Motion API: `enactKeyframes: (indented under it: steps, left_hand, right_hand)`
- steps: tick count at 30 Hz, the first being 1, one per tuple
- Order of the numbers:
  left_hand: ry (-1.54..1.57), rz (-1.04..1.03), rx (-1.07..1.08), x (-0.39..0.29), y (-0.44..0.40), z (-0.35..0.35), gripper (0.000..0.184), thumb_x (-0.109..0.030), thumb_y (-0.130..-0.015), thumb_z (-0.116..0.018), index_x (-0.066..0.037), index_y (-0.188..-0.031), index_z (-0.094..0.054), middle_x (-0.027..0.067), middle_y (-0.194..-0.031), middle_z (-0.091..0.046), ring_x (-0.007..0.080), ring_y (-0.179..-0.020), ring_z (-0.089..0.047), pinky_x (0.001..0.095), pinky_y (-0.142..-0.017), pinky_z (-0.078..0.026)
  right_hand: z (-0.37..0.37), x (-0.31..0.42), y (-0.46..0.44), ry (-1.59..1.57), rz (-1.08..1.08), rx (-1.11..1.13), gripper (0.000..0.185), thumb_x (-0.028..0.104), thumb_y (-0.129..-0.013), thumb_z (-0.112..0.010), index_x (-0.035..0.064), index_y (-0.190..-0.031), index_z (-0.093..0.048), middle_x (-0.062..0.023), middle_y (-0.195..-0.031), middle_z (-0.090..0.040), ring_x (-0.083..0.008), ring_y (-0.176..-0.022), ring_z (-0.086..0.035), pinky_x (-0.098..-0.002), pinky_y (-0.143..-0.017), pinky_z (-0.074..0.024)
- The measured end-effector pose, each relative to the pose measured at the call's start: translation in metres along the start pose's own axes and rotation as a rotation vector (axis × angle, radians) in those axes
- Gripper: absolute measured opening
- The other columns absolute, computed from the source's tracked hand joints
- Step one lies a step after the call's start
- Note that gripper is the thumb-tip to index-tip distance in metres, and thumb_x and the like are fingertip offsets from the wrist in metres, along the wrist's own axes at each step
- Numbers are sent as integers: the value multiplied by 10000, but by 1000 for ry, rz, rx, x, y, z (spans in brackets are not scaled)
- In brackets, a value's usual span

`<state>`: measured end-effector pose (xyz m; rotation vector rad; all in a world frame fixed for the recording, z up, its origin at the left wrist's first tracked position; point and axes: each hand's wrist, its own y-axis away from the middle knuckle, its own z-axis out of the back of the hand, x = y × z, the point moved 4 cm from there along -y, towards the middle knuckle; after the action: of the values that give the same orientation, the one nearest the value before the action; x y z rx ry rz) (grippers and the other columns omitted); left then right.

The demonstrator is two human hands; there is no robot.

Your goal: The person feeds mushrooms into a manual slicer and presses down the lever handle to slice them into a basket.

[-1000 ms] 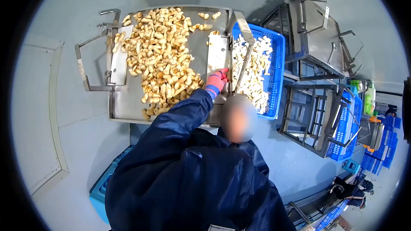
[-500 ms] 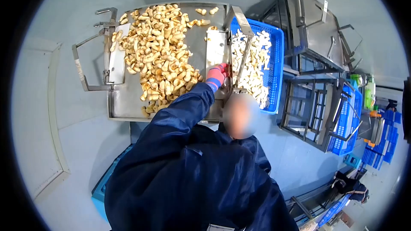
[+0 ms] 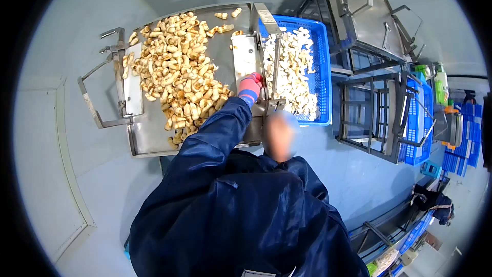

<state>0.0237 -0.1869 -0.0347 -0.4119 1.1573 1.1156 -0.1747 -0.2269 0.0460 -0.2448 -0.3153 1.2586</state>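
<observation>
My left hand [image 3: 250,86], in a pink and blue striped glove, rests at the lower end of a white board [image 3: 246,56], beside an upright metal bracket [image 3: 271,36]. Its fingers are curled closed, and whatever they hold is hidden. A blurred patch [image 3: 279,136] lies at the end of my right sleeve, so the right hand's fingers cannot be made out. Left of my left hand, a big heap of pale, brown-marked, stubby mushroom-like pieces [image 3: 177,66] covers much of a steel tray table [image 3: 148,141]. Smaller whitish pieces [image 3: 292,72] fill a blue basket [image 3: 322,66] past the bracket.
Another white board [image 3: 134,82] and a metal frame [image 3: 87,95] stand at the table's left edge. Steel stands [image 3: 369,113] and more blue baskets [image 3: 417,123] are on the right. Another person in dark clothing [image 3: 433,202] is far off at lower right.
The whole view has shifted and turned slightly, with the table now farther left. My left hand stays by the white board, its fingers still curled.
</observation>
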Motion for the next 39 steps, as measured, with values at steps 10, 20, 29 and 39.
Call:
enactKeyframes:
  steps: [10,20,29,39]
  left_hand:
    - [594,272,90,55,-24,-29,217,-29,-845,-495,-44,-1059,-529,82,-797,-610,173,-633,-571,290,-538,-492]
    - [-1000,-230,-193,-27,-85,126,534,-455,-751,-599,-128,-1164,-512,188,-1239,-473,303,-1161,-433,414,-952,-341]
    - [-1393,-68,84,53,-67,154,376,-369,-813,-517,-158,-1122,-565,119,-1177,-536,300,-1131,-459,430,-904,-383]
    - [-1554,20,504,10,-59,149,295,-287,-828,-483,-99,-959,-669,100,-1022,-638,315,-895,-617,409,-752,-496]
  right_hand:
    - [26,-5,-8,-928,-567,1,151,130,-784,-583,-1,-710,-581,-197,-652,-554,-353,-601,-559,-357,-541,-433]
    - [38,-4,-16,-939,-526,12,171,151,-786,-557,6,-695,-566,-190,-618,-535,-359,-585,-554,-381,-525,-433]
    - [40,-4,-18,-961,-537,44,159,141,-783,-556,7,-698,-563,-192,-609,-522,-357,-577,-549,-379,-523,-434]
    - [36,-1,-19,-995,-546,36,151,124,-796,-574,-12,-730,-586,-166,-568,-525,-207,-502,-529,-334,-502,-410]
